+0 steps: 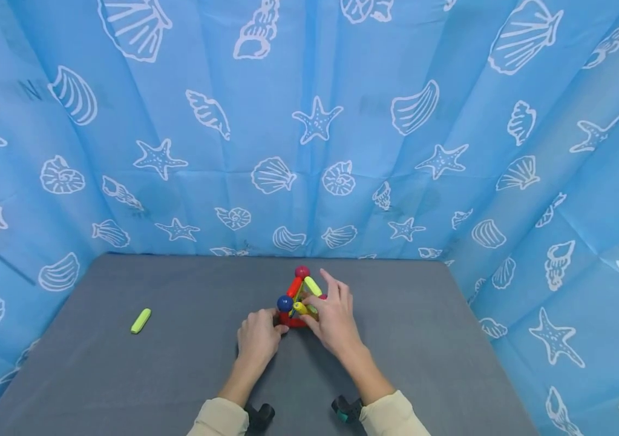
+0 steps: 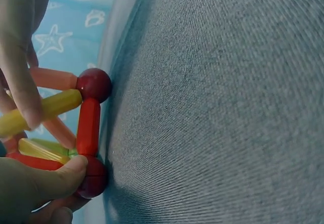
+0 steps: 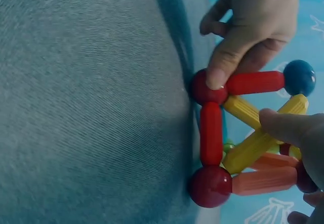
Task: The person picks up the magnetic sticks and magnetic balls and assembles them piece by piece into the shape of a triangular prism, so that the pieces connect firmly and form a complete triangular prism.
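A frame of coloured rods and balls, like a magnetic building set, stands on the table before me. My left hand (image 1: pixel 259 336) grips a dark red ball (image 3: pixel 201 92) at its near left corner, thumb on the ball. My right hand (image 1: pixel 336 318) pinches a yellow rod (image 3: pixel 248 153) between thumb and fingers. That rod slants from the other near red ball (image 3: pixel 210 186) up to beside the blue ball (image 3: pixel 299 78). A red rod (image 3: pixel 211 133) joins the two near balls along the table. At the top sits a red ball (image 1: pixel 302 272) with a red-orange rod (image 1: pixel 294 287) and a yellow-green rod (image 1: pixel 313 286) below.
A loose yellow-green rod (image 1: pixel 141 321) lies on the left part of the grey table (image 1: pixel 189 375). Behind and at the sides hangs a blue curtain (image 1: pixel 363 169) with white shells and starfish. Dark straps with devices are on both wrists.
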Tool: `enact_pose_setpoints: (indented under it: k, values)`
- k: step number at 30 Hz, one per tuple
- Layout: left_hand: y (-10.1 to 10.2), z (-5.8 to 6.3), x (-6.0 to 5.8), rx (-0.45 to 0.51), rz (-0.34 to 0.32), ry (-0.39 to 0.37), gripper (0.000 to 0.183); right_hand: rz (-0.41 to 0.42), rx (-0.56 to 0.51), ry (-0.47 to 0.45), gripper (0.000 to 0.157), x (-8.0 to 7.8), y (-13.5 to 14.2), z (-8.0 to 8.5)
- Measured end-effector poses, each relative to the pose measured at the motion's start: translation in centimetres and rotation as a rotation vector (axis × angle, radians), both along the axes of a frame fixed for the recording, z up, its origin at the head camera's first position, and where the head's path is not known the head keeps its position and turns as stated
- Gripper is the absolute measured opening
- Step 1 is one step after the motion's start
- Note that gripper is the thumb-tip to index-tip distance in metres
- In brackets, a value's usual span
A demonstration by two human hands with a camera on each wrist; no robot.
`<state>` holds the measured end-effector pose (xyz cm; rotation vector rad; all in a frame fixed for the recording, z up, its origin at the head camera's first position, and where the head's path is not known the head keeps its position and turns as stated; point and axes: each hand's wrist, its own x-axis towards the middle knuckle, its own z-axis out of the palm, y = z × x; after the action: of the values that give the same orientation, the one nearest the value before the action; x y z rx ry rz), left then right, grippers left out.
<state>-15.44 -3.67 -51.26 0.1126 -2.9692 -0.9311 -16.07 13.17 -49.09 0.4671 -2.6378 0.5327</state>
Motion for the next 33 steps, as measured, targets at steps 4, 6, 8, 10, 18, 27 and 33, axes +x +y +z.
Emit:
enact_pose_setpoints:
  k: [4,6,8,10,18,27,33]
  values:
    - [0.1,0.1,0.0,-0.017,-0.015,0.024,0.019,-0.02,0.065,0.007,0.029,0.0,-0.3,-0.2]
    - [0.3,0.0,0.1,-0.03,-0.02,0.038,0.018,-0.012,0.066,0.008,0.03,0.1,-0.2,-0.3]
    - [0.4,0.0,0.2,-0.036,-0.022,0.051,0.017,0.012,0.014,-0.009,0.037,0.1,0.0,-0.4]
    - [0.5,0.0,0.2,-0.037,-0.018,0.052,0.017,0.034,-0.096,-0.05,0.051,0.1,0.6,-0.7]
    - [0.5,-0.1,0.2,-0.052,-0.005,0.038,0.024,0.034,-0.62,-0.506,0.058,-0.5,4.3,-3.9]
    - [-1.3,-0.6,0.7,0.028,-0.074,0.041,0.039,0.145,-0.563,-0.646,0.014,-1.3,5.1,-5.1]
    - [-9.0,1.0,0.8,0.151,-0.085,0.003,0.052,0.103,-0.587,-0.654,0.013,-1.2,4.4,-5.6]
